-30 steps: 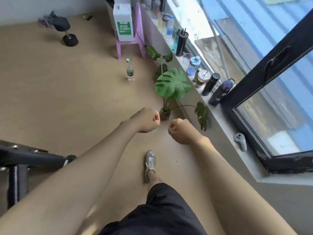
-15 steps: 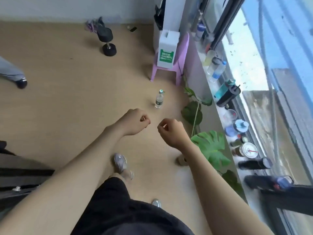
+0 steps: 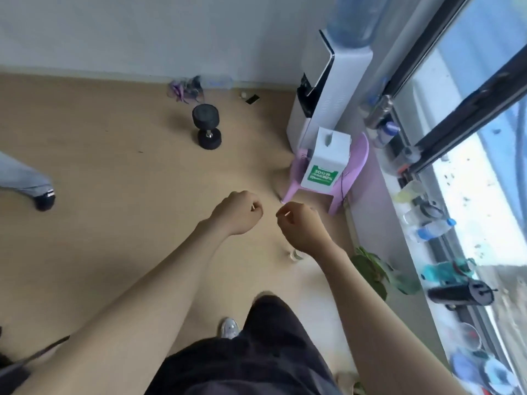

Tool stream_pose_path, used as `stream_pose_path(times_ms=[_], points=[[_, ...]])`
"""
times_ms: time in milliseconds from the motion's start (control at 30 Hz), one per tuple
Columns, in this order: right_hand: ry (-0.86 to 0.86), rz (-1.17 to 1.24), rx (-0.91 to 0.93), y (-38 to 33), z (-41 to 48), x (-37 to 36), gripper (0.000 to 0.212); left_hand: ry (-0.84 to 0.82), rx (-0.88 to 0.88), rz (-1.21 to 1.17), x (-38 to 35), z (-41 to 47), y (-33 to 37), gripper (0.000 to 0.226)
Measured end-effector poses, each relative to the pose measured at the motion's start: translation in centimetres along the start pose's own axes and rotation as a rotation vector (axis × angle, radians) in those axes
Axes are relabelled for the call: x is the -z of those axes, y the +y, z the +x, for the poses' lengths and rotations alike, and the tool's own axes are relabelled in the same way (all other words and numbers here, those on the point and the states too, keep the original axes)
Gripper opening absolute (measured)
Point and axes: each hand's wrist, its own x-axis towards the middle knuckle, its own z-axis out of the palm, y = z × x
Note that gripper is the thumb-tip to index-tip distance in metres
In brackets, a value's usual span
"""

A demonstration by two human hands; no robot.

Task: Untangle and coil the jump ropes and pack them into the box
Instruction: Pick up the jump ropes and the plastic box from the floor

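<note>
Looking down, I see my left hand (image 3: 235,213) and right hand (image 3: 299,228) curled into loose fists near each other above the tan floor (image 3: 114,166), holding nothing I can make out. Well beyond them, a tangled purple and dark jump-rope heap (image 3: 185,88) lies against the far wall, behind the black dumbbell (image 3: 207,125).

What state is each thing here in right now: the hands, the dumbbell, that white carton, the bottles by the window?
left hand: loosely fisted, nothing clearly held
right hand: loosely fisted, apart from the left
dumbbell: standing on end on the floor
white carton: upright on the purple stool
black flask: lying on the sill
clear bottle: lying down, blue cap on
</note>
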Motion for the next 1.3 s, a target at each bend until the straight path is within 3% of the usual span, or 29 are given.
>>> stream_pose_path(times_ms=[267,667,800,967,1300], points=[[0.091,-0.024,0.049,-8.8,26.2,0.2,0.020,0.074,0.021,0.061,15.3,21.3,-4.6,0.020],[-0.026,-0.038,0.098,-26.9,64.7,1.0,0.025,0.136,0.074,0.063,40.2,50.6,-15.3,0.019],[-0.037,-0.051,0.105,-32.5,77.0,-0.3,0.024,0.173,0.014,0.060,48.0,61.1,-19.8,0.019],[-0.021,-0.026,0.060,-38.9,89.5,-0.8,0.022,0.102,-0.001,0.082,56.8,72.7,-23.8,0.019],[0.044,0.068,-0.007,-42.2,110.2,2.1,0.027,0.032,0.048,0.149,67.8,93.7,-24.3,0.024]])
